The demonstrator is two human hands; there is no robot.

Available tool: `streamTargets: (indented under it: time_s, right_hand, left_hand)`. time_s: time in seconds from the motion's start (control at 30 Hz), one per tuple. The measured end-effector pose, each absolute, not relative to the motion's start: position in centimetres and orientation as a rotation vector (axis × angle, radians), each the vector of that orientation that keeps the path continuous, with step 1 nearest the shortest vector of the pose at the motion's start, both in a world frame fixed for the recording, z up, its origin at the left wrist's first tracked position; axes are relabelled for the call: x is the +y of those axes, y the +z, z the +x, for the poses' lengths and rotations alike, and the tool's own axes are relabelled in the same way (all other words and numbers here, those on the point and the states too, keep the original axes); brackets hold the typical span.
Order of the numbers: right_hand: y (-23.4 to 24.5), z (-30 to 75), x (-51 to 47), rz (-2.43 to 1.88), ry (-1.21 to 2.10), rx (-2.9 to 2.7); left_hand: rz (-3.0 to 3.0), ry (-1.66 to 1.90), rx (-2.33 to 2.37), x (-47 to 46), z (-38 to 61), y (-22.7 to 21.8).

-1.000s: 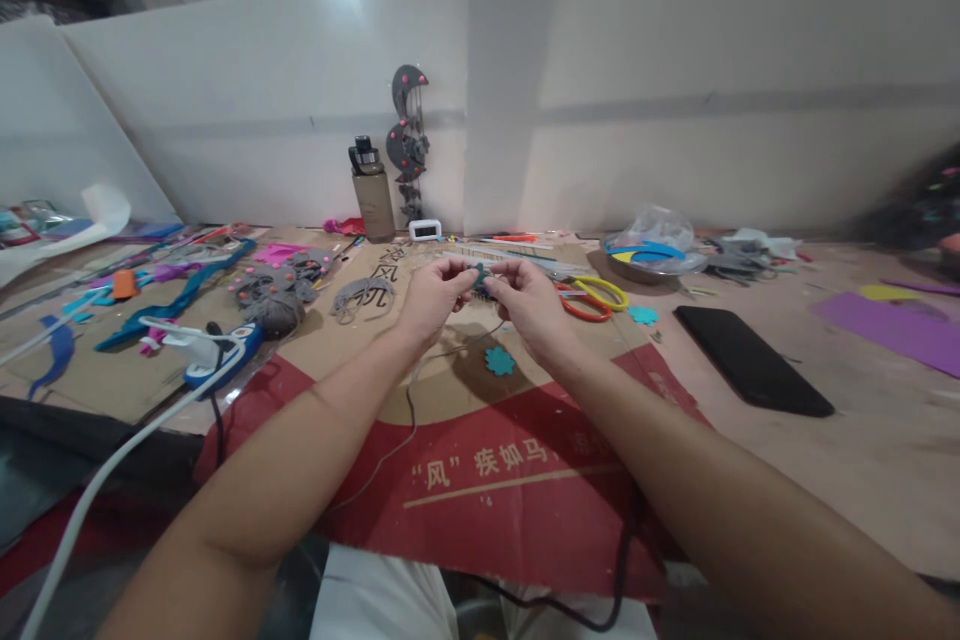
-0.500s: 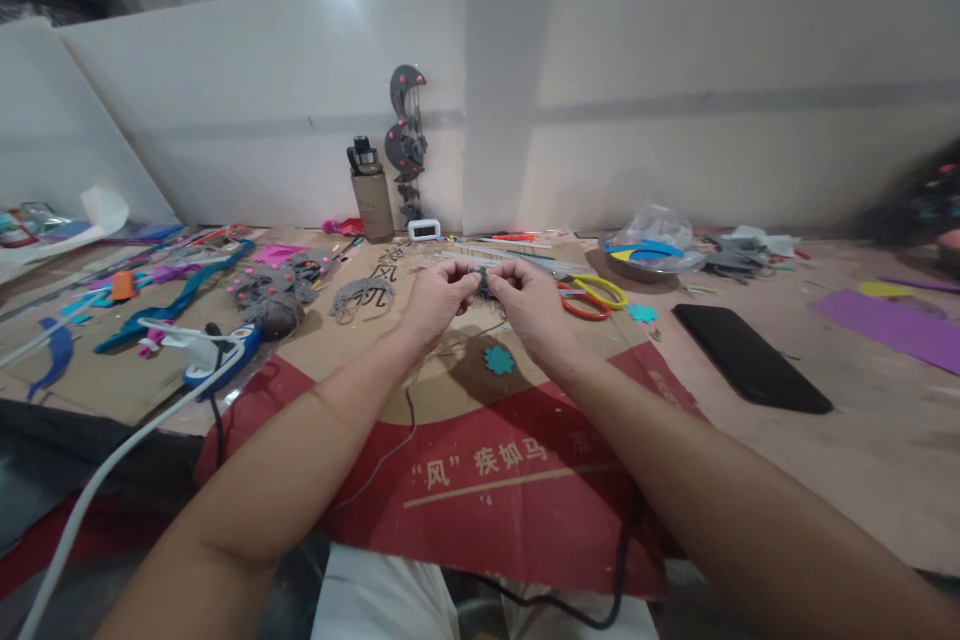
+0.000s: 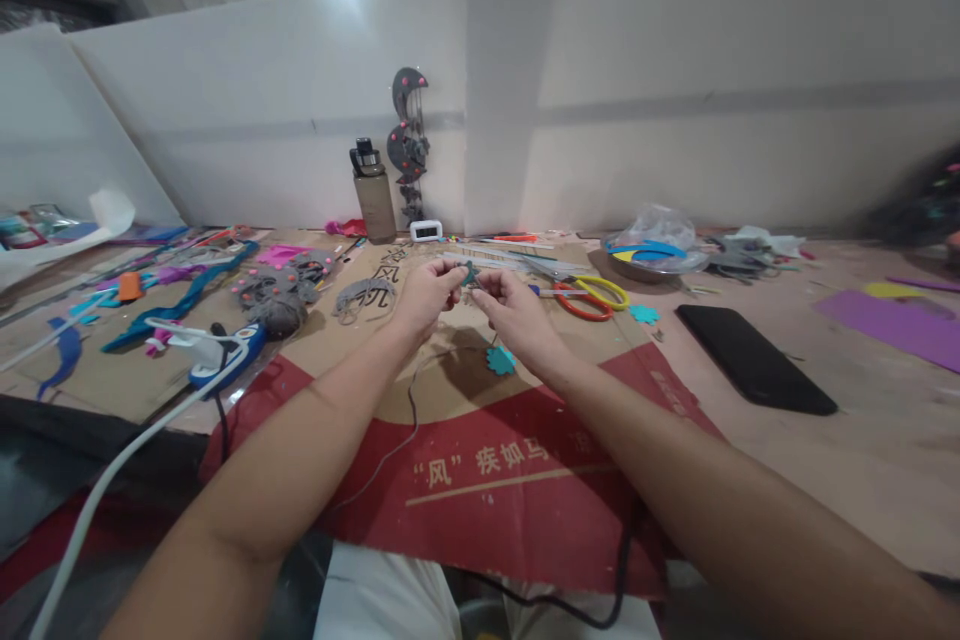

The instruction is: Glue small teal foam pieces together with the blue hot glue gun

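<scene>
My left hand (image 3: 426, 295) and my right hand (image 3: 512, 312) meet over the middle of the cardboard sheet (image 3: 480, 480). Both pinch a small teal foam piece (image 3: 469, 272) between their fingertips, the fingers curled. A thin grey wire (image 3: 409, 410) hangs from the hands and trails toward me across the cardboard. A teal foam flower (image 3: 499, 359) lies on the cardboard just under my right wrist.
Scissors with yellow and orange handles (image 3: 592, 297) lie right of my hands, a black phone (image 3: 754, 370) farther right. A glue gun (image 3: 217, 358) with a white cable, grey and blue foam cutouts (image 3: 281, 290), a bottle (image 3: 373, 190) and a foil tray (image 3: 649, 260) stand around.
Both hands have shifted slightly left and up with the teal piece. The right hand has opened out a little from the left.
</scene>
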State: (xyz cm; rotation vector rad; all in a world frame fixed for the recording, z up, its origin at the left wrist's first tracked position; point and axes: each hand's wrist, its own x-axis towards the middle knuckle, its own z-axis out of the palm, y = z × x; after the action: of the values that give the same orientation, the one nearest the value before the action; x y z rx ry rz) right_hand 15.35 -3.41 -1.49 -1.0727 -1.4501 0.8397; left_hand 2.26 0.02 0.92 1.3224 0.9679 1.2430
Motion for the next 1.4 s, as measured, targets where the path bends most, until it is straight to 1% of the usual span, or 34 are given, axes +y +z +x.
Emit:
streamTargets:
  time_s: [0.3,0.7,0.8,0.93,1.0,1.1,1.2,1.4]
  right_hand:
    - [-0.5,16.5,-3.5,-1.158,0.639,-1.402]
    - [-0.3,16.8,-3.3,-1.189,0.628,-1.378]
    - [-0.3,16.7,-3.4,-1.171,0.607,-1.401]
    - [-1.1,16.3,-3.2,-1.113,0.648,-1.420]
    - [-1.5,16.0,-3.3,-1.082,0.626,-1.519]
    - [-1.6,15.8,-3.8,-1.016,0.435,-1.776]
    - [-1.4,15.6,-4.6,-0.995,0.279,-1.949]
    - [-1.3,15.6,-4.6,-1.176,0.240,-2.112]
  left_hand:
    - [1.389,1.130,0.907,-0.2,2.5,0.2]
    - [1.444,1.018,0.824,-0.4,2.6,0.2]
    - [1.445,1.057,0.838,-0.4,2.5,0.2]
    - [1.353,1.211,0.872,0.1,2.3,0.6]
    - [1.290,1.281,0.873,0.4,2.0,0.9]
    - [1.226,1.322,0.873,0.6,1.8,1.1]
    - [1.177,1.286,0.863,0.5,1.8,1.1]
    - [1.099,1.200,0.756,-0.1,2.2,1.5]
